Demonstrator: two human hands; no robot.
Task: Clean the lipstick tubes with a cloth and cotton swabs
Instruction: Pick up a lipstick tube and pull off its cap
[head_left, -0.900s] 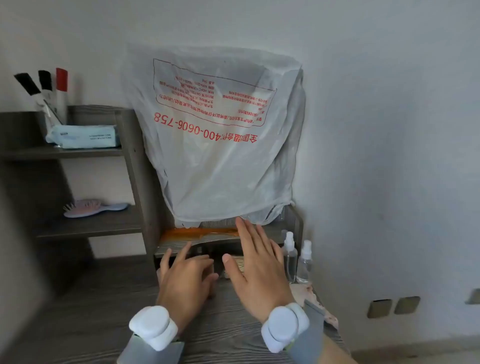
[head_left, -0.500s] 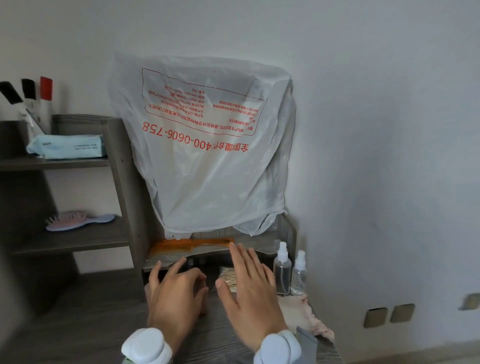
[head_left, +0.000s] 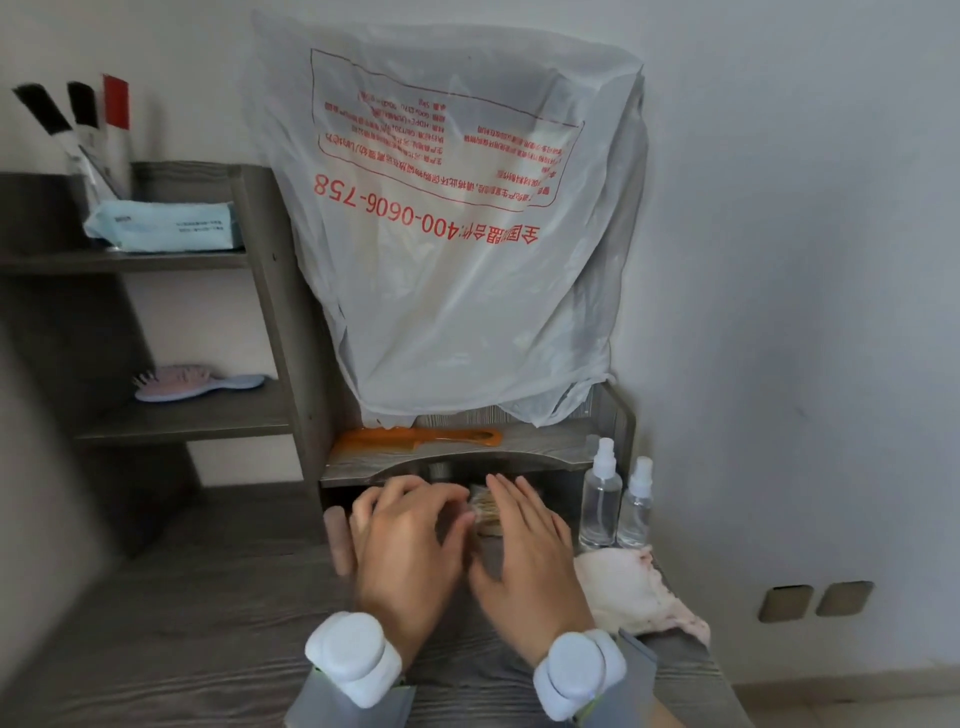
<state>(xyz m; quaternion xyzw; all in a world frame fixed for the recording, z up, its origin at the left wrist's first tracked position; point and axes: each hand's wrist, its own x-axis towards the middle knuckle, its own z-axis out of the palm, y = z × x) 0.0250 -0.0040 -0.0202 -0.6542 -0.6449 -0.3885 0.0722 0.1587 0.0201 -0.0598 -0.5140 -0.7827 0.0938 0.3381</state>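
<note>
My left hand (head_left: 410, 545) and my right hand (head_left: 524, 545) lie side by side on the grey desk (head_left: 208, 623), reaching into the low cubby under the small shelf. A pack of cotton swabs (head_left: 485, 506) shows between their fingertips. The left fingers are loosely bent at the pack's left edge, with nothing seen in their hold. The right fingers lie straight beside and over the pack. A pinkish lipstick tube (head_left: 335, 540) stands just left of my left hand. A crumpled pale pink cloth (head_left: 628, 587) lies right of my right hand.
Two clear spray bottles (head_left: 600, 499) stand right of the cubby by the wall. An orange comb (head_left: 415, 439) lies on the shelf above, under a hanging white plastic bag (head_left: 452, 234). The left shelves hold a hairbrush (head_left: 192, 382), a tissue pack (head_left: 166, 226) and upright tubes (head_left: 78, 119).
Both hands have slid forward from the desk top to the cubby mouth. The right hand has dropped from the comb shelf to the swab pack, and the left fingers have curled a little.
</note>
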